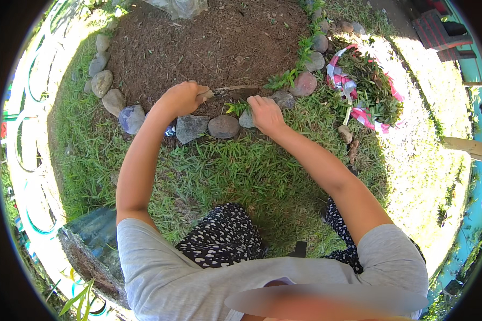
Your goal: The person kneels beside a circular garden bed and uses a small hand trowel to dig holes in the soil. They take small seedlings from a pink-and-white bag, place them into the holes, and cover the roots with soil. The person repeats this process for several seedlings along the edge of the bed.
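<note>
A tool with a light handle and a long thin blade (235, 87), perhaps a knife, is held by its handle in my left hand (184, 97). Its blade lies low over the brown soil (209, 52) of a round, stone-edged bed, pointing right. My right hand (265, 114) is at the bed's near edge, its fingertips beside a small leafy green plant (237, 108) and above a grey stone (247, 119). Whether those fingers grip a stem cannot be told. A dark hollow in the soil shows below the blade.
Rounded stones (223, 126) ring the bed, with leafy seedlings (283, 80) along its right side. Grass (225, 168) lies before me. Cut greenery (375, 90) wrapped with pink-and-white tape is at the right. A mossy block (90, 257) stands at the lower left.
</note>
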`<move>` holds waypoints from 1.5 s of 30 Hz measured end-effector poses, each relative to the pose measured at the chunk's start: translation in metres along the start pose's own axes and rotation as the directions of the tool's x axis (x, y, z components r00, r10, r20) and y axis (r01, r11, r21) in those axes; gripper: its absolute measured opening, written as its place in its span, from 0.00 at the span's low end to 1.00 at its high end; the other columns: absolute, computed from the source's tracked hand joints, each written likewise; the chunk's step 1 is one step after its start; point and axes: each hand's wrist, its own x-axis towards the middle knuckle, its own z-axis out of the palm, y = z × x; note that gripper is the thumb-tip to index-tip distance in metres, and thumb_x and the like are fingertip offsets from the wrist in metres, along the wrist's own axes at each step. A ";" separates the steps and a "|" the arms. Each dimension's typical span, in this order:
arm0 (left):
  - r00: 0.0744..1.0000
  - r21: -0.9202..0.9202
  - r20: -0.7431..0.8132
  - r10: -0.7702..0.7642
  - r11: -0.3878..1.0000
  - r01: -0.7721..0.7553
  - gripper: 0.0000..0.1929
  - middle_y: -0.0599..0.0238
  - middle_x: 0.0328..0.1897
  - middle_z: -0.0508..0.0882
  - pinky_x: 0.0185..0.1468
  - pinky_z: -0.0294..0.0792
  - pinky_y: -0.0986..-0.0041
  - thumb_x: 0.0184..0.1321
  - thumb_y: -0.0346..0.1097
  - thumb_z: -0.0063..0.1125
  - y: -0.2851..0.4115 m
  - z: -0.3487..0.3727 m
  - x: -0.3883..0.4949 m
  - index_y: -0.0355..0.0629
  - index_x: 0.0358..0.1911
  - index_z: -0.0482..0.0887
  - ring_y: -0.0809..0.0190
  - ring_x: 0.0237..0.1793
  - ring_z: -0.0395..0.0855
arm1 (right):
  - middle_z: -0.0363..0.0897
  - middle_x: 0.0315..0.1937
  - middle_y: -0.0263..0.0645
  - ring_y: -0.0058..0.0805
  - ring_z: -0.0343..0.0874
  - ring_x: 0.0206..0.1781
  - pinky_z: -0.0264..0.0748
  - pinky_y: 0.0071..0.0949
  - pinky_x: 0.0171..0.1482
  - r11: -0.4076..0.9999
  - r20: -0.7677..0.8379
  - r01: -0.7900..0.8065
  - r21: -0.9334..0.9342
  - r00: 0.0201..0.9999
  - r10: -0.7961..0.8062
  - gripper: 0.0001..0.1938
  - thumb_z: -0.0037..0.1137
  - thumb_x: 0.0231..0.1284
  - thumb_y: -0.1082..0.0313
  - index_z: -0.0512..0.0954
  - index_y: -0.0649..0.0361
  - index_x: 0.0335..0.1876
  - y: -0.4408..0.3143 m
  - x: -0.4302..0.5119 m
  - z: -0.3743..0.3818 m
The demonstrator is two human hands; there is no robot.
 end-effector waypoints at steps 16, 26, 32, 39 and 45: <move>0.986 -0.214 -0.137 -0.099 0.975 0.068 0.15 0.54 0.44 0.90 0.51 0.78 0.66 0.62 0.40 0.62 0.020 -0.060 -0.035 0.49 0.51 0.89 0.53 0.43 0.90 | 0.80 0.43 0.48 0.52 0.80 0.43 0.75 0.42 0.45 0.918 -0.260 -0.143 0.370 0.933 0.250 0.13 0.57 0.65 0.69 0.76 0.59 0.54 0.019 0.024 -0.031; 0.938 -0.793 0.337 -0.081 0.513 0.329 0.17 0.60 0.24 0.86 0.18 0.66 0.75 0.69 0.47 0.60 -0.037 0.047 -0.003 0.49 0.55 0.89 0.70 0.13 0.71 | 0.83 0.45 0.49 0.56 0.80 0.49 0.76 0.48 0.51 0.905 0.136 -0.295 0.307 0.955 0.265 0.13 0.60 0.63 0.64 0.80 0.60 0.49 0.024 0.051 -0.021; 0.994 -0.258 -0.108 0.007 0.965 -0.035 0.15 0.50 0.38 0.90 0.36 0.79 0.64 0.67 0.44 0.61 0.006 -0.016 -0.027 0.47 0.52 0.89 0.55 0.27 0.88 | 0.80 0.41 0.53 0.53 0.79 0.47 0.74 0.44 0.49 0.766 0.089 -0.442 0.467 0.885 0.457 0.14 0.59 0.62 0.62 0.79 0.65 0.45 0.037 0.035 -0.008; 0.998 -0.295 -0.041 0.049 0.954 -0.059 0.17 0.49 0.36 0.89 0.37 0.78 0.63 0.66 0.45 0.61 0.003 0.014 0.005 0.50 0.55 0.88 0.55 0.31 0.88 | 0.80 0.40 0.56 0.55 0.79 0.44 0.73 0.46 0.48 0.785 0.029 -0.406 0.467 0.895 0.446 0.16 0.59 0.59 0.63 0.78 0.67 0.46 0.051 0.044 -0.015; 0.945 -0.817 0.327 0.014 0.506 0.276 0.17 0.63 0.37 0.91 0.19 0.62 0.75 0.69 0.47 0.60 -0.031 0.042 -0.009 0.52 0.57 0.87 0.70 0.23 0.77 | 0.82 0.46 0.54 0.57 0.79 0.50 0.75 0.44 0.54 0.813 0.143 -0.402 0.422 0.915 0.378 0.19 0.58 0.58 0.65 0.78 0.60 0.55 0.050 0.047 -0.028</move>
